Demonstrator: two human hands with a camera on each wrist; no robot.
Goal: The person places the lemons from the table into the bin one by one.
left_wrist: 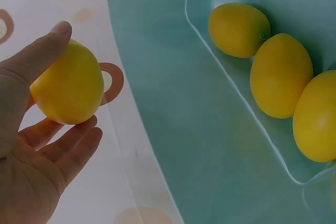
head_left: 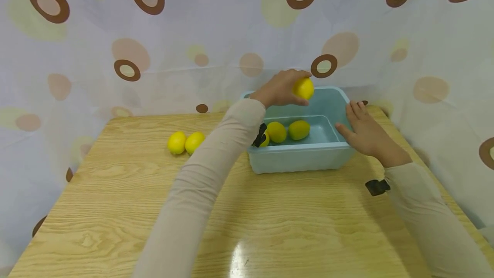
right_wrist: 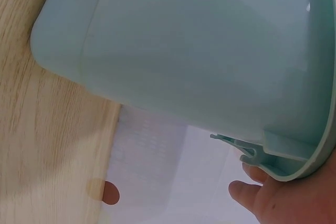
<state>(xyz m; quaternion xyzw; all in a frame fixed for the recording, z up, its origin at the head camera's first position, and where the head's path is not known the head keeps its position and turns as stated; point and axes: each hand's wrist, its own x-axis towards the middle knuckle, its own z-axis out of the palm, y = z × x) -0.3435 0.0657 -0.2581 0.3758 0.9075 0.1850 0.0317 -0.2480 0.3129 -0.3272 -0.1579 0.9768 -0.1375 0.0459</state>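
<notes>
A yellow lemon [head_left: 303,88] [left_wrist: 70,83] is pinched between the thumb and fingers of the left hand [head_left: 283,88] [left_wrist: 37,129], above the back part of a light blue bin [head_left: 301,158] [right_wrist: 194,51]. Inside the bin, toward its left side, lie several lemons [head_left: 299,130] [left_wrist: 281,75]. The right hand [head_left: 364,134] [right_wrist: 294,195] rests on the bin's right rim with its fingers extended; part of it is hidden behind the rim in the right wrist view.
Two more lemons [head_left: 176,143] lie side by side on the wooden table [head_left: 127,183], left of the bin, close to the left forearm. A patterned curtain [head_left: 231,25] hangs behind the table and along its right side.
</notes>
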